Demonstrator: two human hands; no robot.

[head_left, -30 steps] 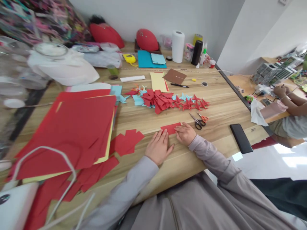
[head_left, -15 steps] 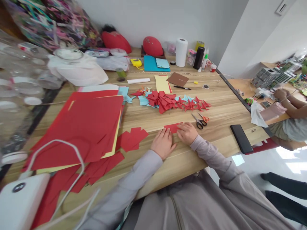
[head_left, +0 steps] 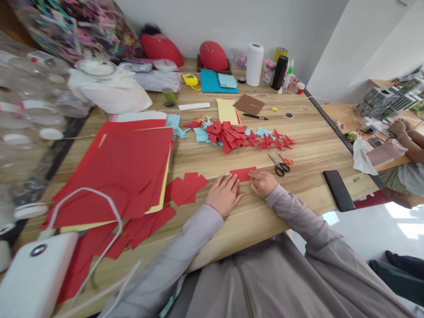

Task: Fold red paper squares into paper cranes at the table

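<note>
A narrow red paper strip (head_left: 244, 174) lies flat on the wooden table in front of me. My left hand (head_left: 224, 195) rests open with its fingers spread, fingertips on the strip's left end. At the strip's right end, the fingers of my right hand (head_left: 263, 183) are bent together and hold its edge. Small red paper pieces (head_left: 186, 187) lie left of my left hand. Beyond the strip is a pile of folded red and light-blue paper shapes (head_left: 228, 135). Black-handled scissors (head_left: 280, 167) and an orange-handled pair (head_left: 286, 160) lie to the right.
Large red sheets (head_left: 122, 168) and a white device (head_left: 46, 269) with a cable occupy the left. A black phone (head_left: 338, 191) lies near the right front edge. Bottles and a white cylinder (head_left: 255, 64) stand at the back. Another person's arm (head_left: 407, 137) shows at far right.
The camera view has shifted slightly, moving the table's contents a little rightward and up. Both hands remain at the red strip, with the right fingers slightly more drawn in at its end.
</note>
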